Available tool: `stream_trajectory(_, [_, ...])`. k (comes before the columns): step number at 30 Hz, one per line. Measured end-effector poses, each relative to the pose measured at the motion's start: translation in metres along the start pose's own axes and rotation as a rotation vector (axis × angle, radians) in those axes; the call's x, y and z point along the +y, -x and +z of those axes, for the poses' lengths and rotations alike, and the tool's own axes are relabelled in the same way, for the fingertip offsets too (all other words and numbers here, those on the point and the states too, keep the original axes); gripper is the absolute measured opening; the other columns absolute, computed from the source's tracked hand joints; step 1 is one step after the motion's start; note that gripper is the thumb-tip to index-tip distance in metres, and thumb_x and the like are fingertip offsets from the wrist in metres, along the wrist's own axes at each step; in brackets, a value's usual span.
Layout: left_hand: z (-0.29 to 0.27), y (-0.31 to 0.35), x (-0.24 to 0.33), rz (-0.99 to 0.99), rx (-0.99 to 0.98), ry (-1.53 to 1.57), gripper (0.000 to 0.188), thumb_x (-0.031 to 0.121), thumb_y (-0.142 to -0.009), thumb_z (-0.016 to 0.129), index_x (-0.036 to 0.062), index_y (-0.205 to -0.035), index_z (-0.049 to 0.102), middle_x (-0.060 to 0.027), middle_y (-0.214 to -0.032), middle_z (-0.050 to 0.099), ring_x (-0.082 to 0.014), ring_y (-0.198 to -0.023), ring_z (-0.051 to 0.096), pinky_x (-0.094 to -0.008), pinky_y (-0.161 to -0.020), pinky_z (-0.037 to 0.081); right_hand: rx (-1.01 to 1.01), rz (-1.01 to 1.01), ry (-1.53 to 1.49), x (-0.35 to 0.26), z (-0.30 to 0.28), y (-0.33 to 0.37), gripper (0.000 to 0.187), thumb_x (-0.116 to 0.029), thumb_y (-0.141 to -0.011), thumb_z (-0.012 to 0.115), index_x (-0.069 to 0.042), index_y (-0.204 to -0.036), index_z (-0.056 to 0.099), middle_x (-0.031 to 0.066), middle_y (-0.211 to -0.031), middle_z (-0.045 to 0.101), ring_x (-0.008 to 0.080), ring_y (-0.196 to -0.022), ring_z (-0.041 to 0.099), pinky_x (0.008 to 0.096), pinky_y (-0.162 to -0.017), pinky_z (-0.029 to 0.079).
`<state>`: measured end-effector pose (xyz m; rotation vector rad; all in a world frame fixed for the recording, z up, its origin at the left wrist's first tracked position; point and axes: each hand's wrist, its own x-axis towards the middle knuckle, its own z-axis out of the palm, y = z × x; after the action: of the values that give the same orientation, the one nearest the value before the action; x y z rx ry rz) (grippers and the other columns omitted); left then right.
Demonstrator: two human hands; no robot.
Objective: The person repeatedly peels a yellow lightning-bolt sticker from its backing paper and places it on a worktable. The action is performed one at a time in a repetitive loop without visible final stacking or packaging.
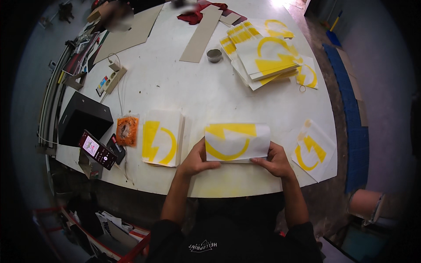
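Observation:
Between my two hands is a white paper stack [239, 151] printed with a yellow bolt and arc, held just over the near edge of the table. My left hand [196, 158] grips its left side, thumb along the lower edge. On the opposite side my right hand [277, 161] has its thumb on the lower right corner and its fingers behind. Just left of my left hand lies a neat pile of similar printed sheets [163, 140]. To the right of my right hand, a few loose printed sheets [313, 151] lie at an angle.
A large heap of printed sheets [267, 57] lies at the far right by a small grey cup [214, 55]. Leftward are a phone [97, 149], a black box [85, 117], an orange packet [127, 131] and a power strip [115, 79]. Cardboard strips [201, 35] lie at the back.

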<state>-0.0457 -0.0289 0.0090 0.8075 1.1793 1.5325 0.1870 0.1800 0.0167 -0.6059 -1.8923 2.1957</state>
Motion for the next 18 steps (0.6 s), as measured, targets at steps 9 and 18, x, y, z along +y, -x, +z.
stream_trajectory(9, [0.033,-0.008,-0.024,0.129,0.62,-0.453,0.087,0.005,-0.083,0.09,-0.001,-0.154,0.039,-0.0176,-0.146,0.058,-0.0296,-0.136,0.056,-0.0434,-0.115,0.046,0.375,-0.044,0.142,0.01,0.028,-0.032,0.041,-0.009,-0.096,0.081,0.01,-0.127,0.063,0.0103,-0.087,0.077,0.0091,-0.076,0.07,0.0242,-0.067,0.055])
stream_trajectory(18, [0.042,0.012,-0.028,0.64,0.62,-1.33,0.08,0.014,-0.08,0.094,0.0027,-0.147,0.053,-0.0261,-0.153,0.049,-0.045,-0.14,0.049,-0.0495,-0.11,0.048,0.439,0.174,0.194,-0.003,0.026,-0.04,0.044,-0.01,-0.093,0.083,0.012,-0.125,0.064,0.0043,-0.071,0.068,0.0056,-0.059,0.058,0.024,-0.054,0.047])
